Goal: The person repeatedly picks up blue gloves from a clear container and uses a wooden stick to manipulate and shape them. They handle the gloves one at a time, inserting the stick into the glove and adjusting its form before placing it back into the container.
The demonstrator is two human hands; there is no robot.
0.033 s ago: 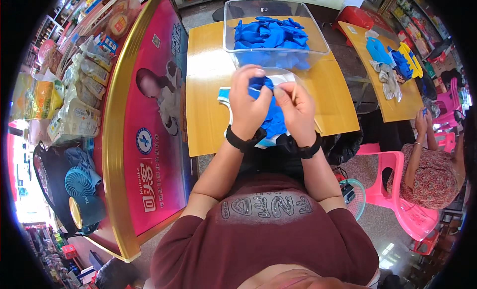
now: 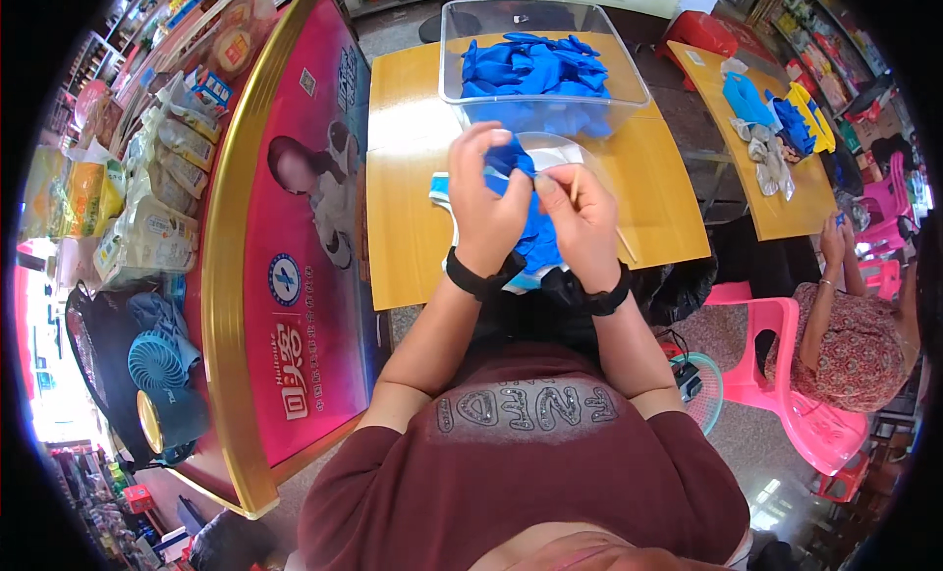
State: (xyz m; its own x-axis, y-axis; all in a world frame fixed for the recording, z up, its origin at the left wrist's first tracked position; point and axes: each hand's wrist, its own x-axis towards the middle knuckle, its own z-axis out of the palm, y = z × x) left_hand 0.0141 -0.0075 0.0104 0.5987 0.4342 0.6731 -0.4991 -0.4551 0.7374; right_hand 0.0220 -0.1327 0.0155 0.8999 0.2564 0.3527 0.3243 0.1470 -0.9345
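A small blue piece of soft material is pinched between my two hands above the table. My left hand has its fingers and thumb curled round the left side of it. The thumb and fingertips of my right hand close on its right edge, and a thin pale stick sticks up among those fingers. Below lie more blue pieces on a white and light-blue bag or sheet, partly hidden by my hands. Past them a clear plastic tub holds a heap of similar blue pieces.
The wooden table lies before me, beside a pink panel with a gold edge on the left. To the right, another table bears blue, yellow and grey items. A person sits there near a pink chair.
My hands shift very slightly, and a little more of the blue piece shows above my left hand. The right fingertips stay closed on it.
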